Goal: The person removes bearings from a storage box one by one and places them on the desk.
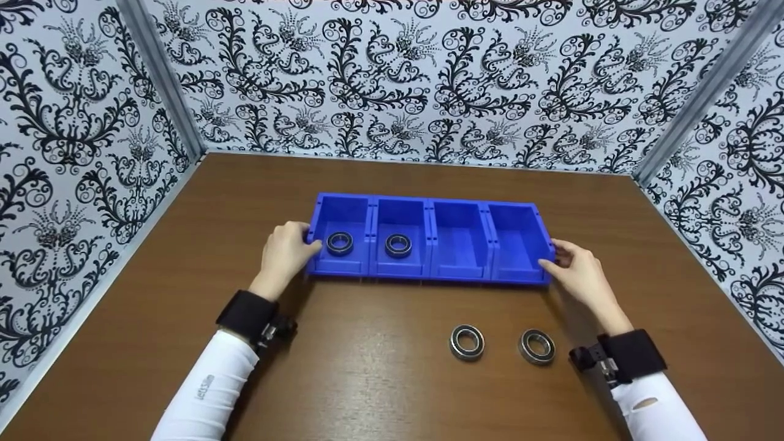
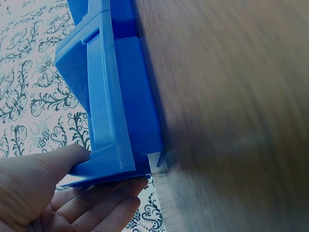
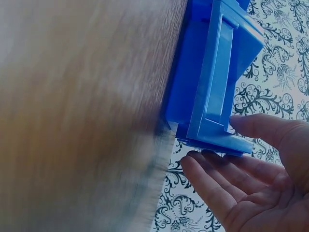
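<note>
A blue row of joined storage bins (image 1: 456, 278) stands on the table, its open fronts facing me. My left hand (image 1: 285, 251) grips its left end, thumb over the side wall and fingers beneath, as the left wrist view shows (image 2: 91, 193). At the opposite end my right hand (image 1: 579, 269) holds the side wall between thumb and fingers. One black-sealed ball bearing (image 1: 339, 252) lies in the leftmost bin and another bearing (image 1: 398, 253) in the bin beside it. The two bins on the right hold nothing visible.
Two more bearings lie on the brown table (image 1: 367, 380) in front of the bins: one bearing (image 1: 453, 346) near the middle, another bearing (image 1: 523, 350) closer to my right wrist. Patterned walls (image 1: 398, 79) close off the back and both sides.
</note>
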A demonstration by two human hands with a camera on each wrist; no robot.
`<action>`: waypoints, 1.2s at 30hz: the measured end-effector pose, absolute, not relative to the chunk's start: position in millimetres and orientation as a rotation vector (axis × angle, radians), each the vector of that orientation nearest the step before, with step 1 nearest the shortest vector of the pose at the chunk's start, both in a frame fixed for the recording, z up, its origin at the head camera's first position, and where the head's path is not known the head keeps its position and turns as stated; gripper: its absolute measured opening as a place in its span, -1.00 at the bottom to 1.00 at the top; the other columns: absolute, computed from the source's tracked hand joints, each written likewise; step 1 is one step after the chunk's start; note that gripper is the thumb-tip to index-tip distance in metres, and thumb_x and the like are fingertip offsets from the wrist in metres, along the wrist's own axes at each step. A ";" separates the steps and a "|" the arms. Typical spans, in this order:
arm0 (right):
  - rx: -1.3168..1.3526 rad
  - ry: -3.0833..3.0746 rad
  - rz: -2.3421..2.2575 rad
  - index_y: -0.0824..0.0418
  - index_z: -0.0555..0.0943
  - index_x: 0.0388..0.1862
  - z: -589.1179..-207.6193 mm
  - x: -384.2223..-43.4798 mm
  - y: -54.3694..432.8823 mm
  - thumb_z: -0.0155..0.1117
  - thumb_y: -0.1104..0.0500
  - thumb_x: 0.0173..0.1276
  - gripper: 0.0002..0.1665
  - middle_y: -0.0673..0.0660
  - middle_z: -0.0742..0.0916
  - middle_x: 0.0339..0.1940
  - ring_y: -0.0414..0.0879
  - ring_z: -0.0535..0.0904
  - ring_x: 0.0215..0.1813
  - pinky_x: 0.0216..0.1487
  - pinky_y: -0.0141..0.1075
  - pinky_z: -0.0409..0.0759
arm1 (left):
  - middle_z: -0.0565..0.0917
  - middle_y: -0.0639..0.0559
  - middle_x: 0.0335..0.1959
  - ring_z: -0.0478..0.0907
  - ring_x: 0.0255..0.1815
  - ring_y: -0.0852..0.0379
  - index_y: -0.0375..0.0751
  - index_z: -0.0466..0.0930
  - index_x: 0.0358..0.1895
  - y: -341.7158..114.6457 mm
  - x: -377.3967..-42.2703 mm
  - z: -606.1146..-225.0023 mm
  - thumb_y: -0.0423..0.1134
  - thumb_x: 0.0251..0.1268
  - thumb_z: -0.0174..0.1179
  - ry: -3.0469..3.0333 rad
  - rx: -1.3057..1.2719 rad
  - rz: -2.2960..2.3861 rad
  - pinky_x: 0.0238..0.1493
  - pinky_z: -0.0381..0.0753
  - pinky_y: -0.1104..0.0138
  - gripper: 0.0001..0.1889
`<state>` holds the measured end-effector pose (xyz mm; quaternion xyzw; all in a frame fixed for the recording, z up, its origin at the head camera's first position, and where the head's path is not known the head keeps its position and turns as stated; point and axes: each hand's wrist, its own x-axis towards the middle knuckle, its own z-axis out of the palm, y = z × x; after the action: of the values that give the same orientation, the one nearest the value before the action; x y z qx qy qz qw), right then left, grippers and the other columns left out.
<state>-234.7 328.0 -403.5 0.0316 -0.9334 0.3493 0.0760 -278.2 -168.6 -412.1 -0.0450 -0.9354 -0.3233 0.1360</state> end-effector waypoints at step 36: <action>0.090 -2.890 1.081 0.65 0.50 0.18 -407.1 -272.3 333.3 0.18 0.27 0.37 -0.48 0.48 0.70 -0.06 -0.06 0.64 -0.23 -0.25 -0.44 0.51 | 0.67 -0.16 -0.45 0.49 -0.49 -0.08 -0.31 0.76 -0.24 -167.7 -277.6 -412.1 -0.28 0.08 0.33 -2.700 -0.135 -0.929 -0.40 0.56 -0.08 -0.80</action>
<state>-272.3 333.3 -407.1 0.0293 -0.9359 0.3501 0.0273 -277.6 -167.7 -412.1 -0.0467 -0.9351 -0.3217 0.1409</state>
